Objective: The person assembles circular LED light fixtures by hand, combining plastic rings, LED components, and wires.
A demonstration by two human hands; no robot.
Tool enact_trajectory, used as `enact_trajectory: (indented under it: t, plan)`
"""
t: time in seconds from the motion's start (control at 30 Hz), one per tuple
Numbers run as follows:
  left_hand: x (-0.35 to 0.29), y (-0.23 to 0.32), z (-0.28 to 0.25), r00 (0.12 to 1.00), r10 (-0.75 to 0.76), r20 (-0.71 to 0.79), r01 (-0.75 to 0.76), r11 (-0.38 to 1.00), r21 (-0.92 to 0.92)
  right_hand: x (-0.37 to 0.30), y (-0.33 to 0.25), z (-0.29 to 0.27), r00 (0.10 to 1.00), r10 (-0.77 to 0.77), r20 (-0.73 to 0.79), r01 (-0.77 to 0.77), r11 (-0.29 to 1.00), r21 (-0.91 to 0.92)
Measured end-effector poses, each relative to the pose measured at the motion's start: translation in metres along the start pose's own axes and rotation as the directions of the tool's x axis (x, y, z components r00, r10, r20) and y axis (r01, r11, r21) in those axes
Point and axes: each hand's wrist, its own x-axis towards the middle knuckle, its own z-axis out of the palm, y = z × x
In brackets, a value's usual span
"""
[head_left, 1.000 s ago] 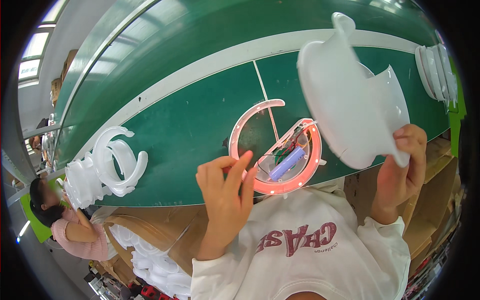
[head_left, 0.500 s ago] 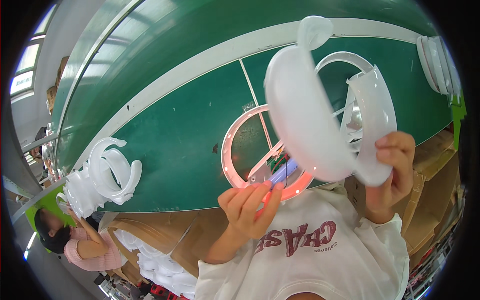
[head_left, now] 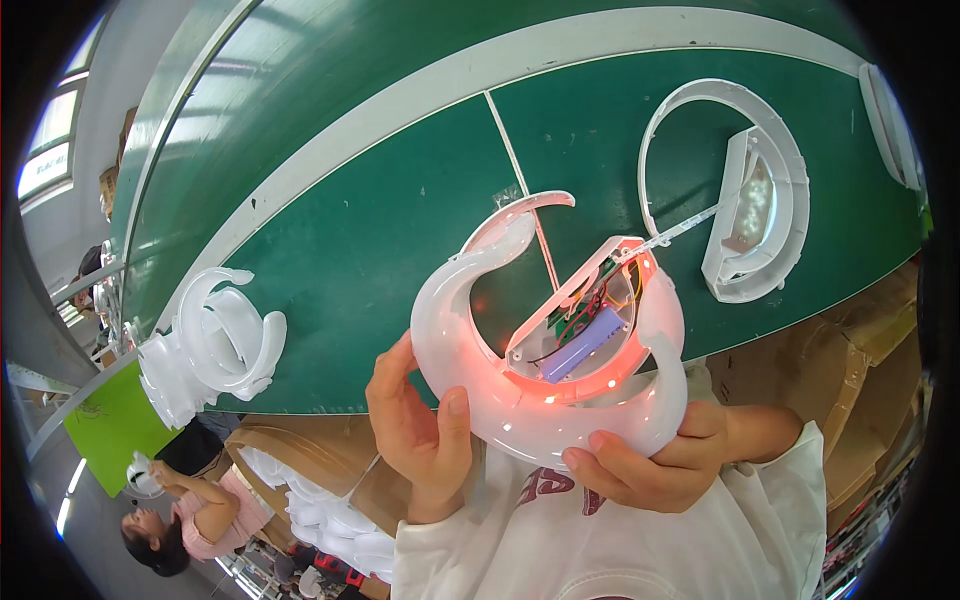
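A round white lamp frame (head_left: 632, 375), glowing red along its rim, is in front of me above the green bench. Inside its open compartment lie a purple cylindrical battery (head_left: 583, 345), thin wires and a green circuit board. A curved, translucent white lamp cover (head_left: 530, 425) lies around the left and lower sides of the frame; whether it is fastened cannot be seen. My left hand (head_left: 425, 430) grips the cover's left side, thumb in front, the other fingers partly behind. My right hand (head_left: 665, 465) is closed around the cover's lower right part, fingers over its front.
Another white ring frame with a half-round housing (head_left: 790, 250) lies on the green bench (head_left: 350, 310) at right. Stacked white curved shells (head_left: 240, 345) stand at left, more shells (head_left: 888, 130) at far right. Cardboard boxes (head_left: 800, 370) sit below. A co-worker in pink (head_left: 215, 510) holds a white part.
My right hand has brought the lamp cover down from above onto the glowing frame. My left hand has shifted left, from the frame's lower edge to the cover's side. The co-worker's posture has changed.
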Motion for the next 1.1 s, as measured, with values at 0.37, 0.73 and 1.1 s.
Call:
enact_trajectory:
  t: [0.37,0.73,1.1]
  plan:
    - [0.003,-0.007,-0.003,0.994,0.092,-0.054,-0.091,0.996,0.016,-0.015,0.000,0.018,0.998,-0.062,-0.023,0.063,0.997,0.032]
    - [0.021,0.007,0.006,0.998,0.029,0.051,-0.036,0.990,0.140,-0.011,0.001,0.014,0.999,0.035,0.010,-0.036,0.994,0.108]
    - [0.029,0.018,0.013,0.994,-0.026,0.109,-0.006,0.958,0.286,-0.015,0.011,-0.001,0.998,-0.055,-0.031,0.060,0.977,0.203]
